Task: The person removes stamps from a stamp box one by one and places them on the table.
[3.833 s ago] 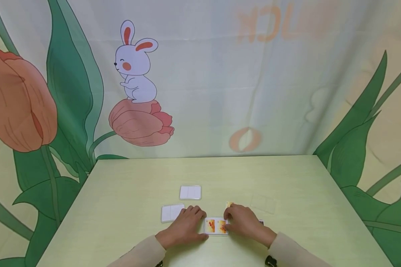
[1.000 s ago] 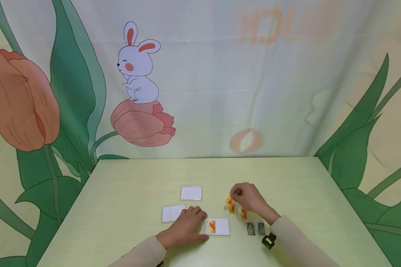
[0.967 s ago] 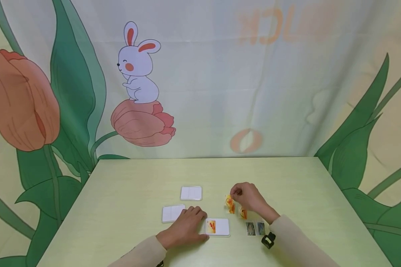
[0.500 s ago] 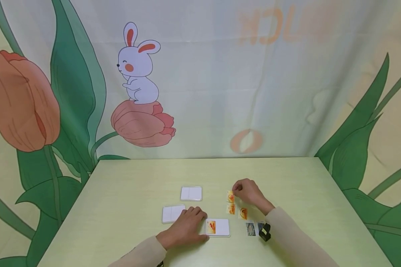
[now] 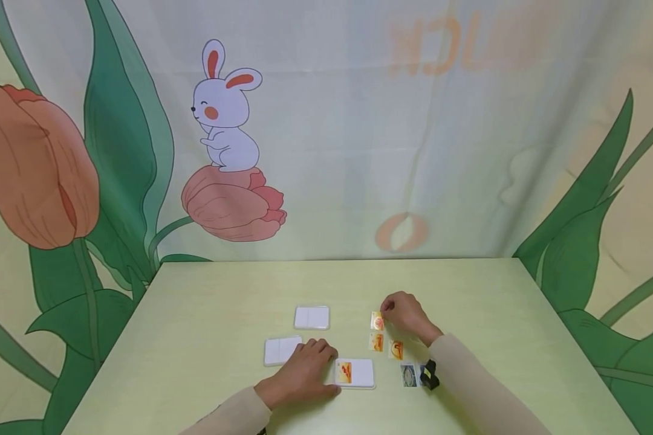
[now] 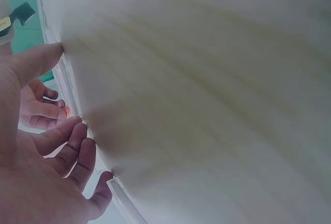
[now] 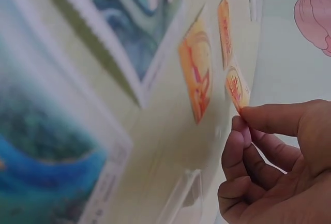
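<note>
My right hand (image 5: 408,313) pinches the edge of an orange postage stamp (image 5: 377,321) between thumb and index finger. The right wrist view shows the thumb on the lower corner of this stamp (image 7: 237,88). Nearer lie two more orange stamps, one directly below (image 5: 376,342) and one to its right. Palm down, my left hand (image 5: 305,374) rests on the table with fingers spread, its thumb and fingertips at the left end of a flat white case (image 5: 362,373). On that case's left half lies an orange stamp (image 5: 345,372).
Two similar white cases stand on the left, one farther back (image 5: 312,317), one beside my left hand (image 5: 282,350). A grey-green stamp (image 5: 409,376) lies below the right forearm; the wrist camera (image 5: 428,374) mostly hides another. A clear plastic piece (image 7: 182,198) shows in the right wrist view.
Earlier two stamps lay on the near case; one remains there. My right hand has carried a stamp back and right to the others, and lowered it. The left hand has stayed put.
</note>
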The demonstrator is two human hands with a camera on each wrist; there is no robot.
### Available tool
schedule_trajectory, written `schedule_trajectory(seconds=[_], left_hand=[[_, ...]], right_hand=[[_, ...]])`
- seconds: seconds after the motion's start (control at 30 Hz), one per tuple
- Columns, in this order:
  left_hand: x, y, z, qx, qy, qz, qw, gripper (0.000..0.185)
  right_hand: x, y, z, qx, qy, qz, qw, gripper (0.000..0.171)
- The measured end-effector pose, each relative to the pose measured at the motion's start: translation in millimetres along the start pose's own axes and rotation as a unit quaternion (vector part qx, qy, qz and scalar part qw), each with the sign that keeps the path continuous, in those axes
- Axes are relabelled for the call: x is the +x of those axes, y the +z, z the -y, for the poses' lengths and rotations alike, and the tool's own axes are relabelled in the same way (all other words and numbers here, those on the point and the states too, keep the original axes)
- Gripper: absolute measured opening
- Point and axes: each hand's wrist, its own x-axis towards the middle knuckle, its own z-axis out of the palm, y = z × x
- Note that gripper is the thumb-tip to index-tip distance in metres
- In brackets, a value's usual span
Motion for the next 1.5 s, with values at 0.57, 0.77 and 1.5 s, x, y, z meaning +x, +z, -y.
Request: schedule_trajectory(seconds=[0.57, 0.77, 1.5], left_hand=[[1.5, 2.6, -0.4, 0.002, -0.002, 0.005, 1.0000, 0.059], [2.2, 3.8, 1.4, 0.004, 0.000, 0.004, 1.0000, 0.058], [3.8, 3.8, 2.2, 0.011, 0.001, -0.012, 0.9999, 0.058]], right_hand=[[1, -7, -2, -0.026, 0.011, 0.002, 1.000, 0.005], [-8, -14, 4, -0.030, -0.016, -0.007, 0.999, 0.006], [-51, -16, 47, 0.005, -0.083, 0.016, 0.996, 0.004]])
